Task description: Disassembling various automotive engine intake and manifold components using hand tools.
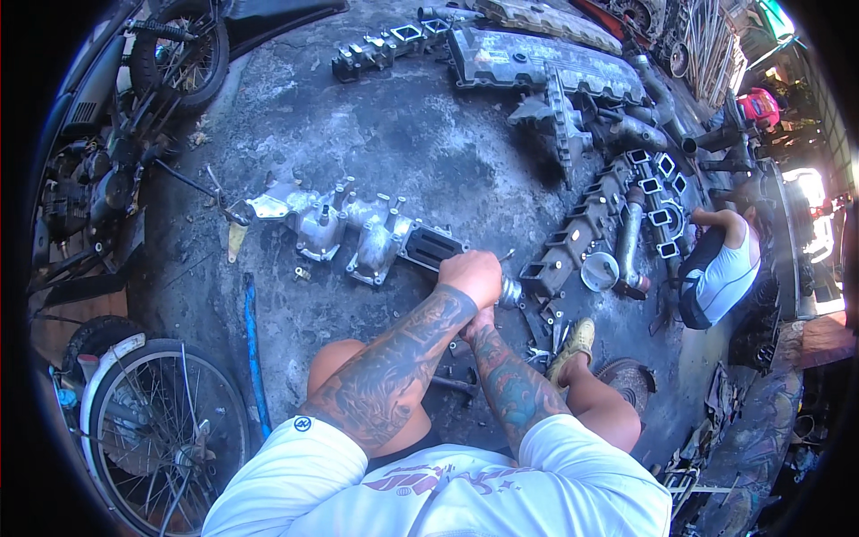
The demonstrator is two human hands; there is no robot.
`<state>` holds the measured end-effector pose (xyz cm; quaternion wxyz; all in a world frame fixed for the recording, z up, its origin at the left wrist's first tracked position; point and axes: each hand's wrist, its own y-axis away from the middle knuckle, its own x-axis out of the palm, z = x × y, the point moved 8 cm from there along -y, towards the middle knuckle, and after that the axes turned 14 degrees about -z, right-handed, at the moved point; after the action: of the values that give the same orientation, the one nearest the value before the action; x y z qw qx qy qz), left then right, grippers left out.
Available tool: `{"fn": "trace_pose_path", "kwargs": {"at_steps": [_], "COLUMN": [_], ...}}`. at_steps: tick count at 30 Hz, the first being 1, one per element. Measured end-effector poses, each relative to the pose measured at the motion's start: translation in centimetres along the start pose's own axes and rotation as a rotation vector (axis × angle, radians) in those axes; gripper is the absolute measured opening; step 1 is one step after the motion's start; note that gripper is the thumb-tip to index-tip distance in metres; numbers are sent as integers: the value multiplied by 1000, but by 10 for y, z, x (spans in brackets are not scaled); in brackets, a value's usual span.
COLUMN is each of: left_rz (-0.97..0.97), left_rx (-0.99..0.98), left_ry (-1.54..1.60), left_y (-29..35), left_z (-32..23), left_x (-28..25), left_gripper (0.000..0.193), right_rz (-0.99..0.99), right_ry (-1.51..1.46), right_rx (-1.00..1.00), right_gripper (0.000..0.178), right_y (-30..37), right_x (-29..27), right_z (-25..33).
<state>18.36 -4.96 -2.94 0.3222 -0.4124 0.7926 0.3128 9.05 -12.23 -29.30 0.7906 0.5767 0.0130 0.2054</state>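
My left hand (472,276) is closed in a fist, right beside the end of a silver cast-metal engine manifold (380,237) lying on the floor. What its fingers hold is hidden. Just below it, my right hand (480,322) is partly covered by the left hand and wrist. Its visible fingers look curled, but whatever is in them cannot be seen. The manifold has several upright studs and a dark rectangular opening (436,243) close to my left hand. A ribbed silver cylindrical part (510,294) sits just right of my hands.
A dark manifold (573,242), a pipe (632,233) and a round can (599,271) lie to the right. Large engine covers (546,63) are at the back. A person (720,268) crouches at far right. A bicycle wheel (170,438) and blue strip (254,349) are left.
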Motion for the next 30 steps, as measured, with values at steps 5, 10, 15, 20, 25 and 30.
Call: {"fn": "trace_pose_path", "kwargs": {"at_steps": [5, 10, 15, 20, 25, 30], "left_rz": [-24, -31, 6, -15, 33, 46], "left_rx": [-13, 5, 28, 3, 28, 9], "left_ry": [-24, -20, 7, -18, 9, -36], "left_y": [2, 4, 6, 5, 4, 2], "left_z": [1, -3, -7, -4, -7, -4], "left_x": [0, -1, 0, -1, 3, 4], "left_gripper": [24, 24, 23, 24, 24, 25], "right_rz": [-50, -80, -85, -95, -111, -133], "right_ry": [28, 58, 74, 77, 83, 100], "right_rx": [-21, -33, -41, -57, -65, -80], "right_gripper": [34, 33, 33, 32, 32, 31], "right_y": [1, -4, -8, -5, -3, 0], "right_x": [-2, -5, -6, -6, -6, -5], "right_z": [4, 6, 6, 8, 9, 9]}}
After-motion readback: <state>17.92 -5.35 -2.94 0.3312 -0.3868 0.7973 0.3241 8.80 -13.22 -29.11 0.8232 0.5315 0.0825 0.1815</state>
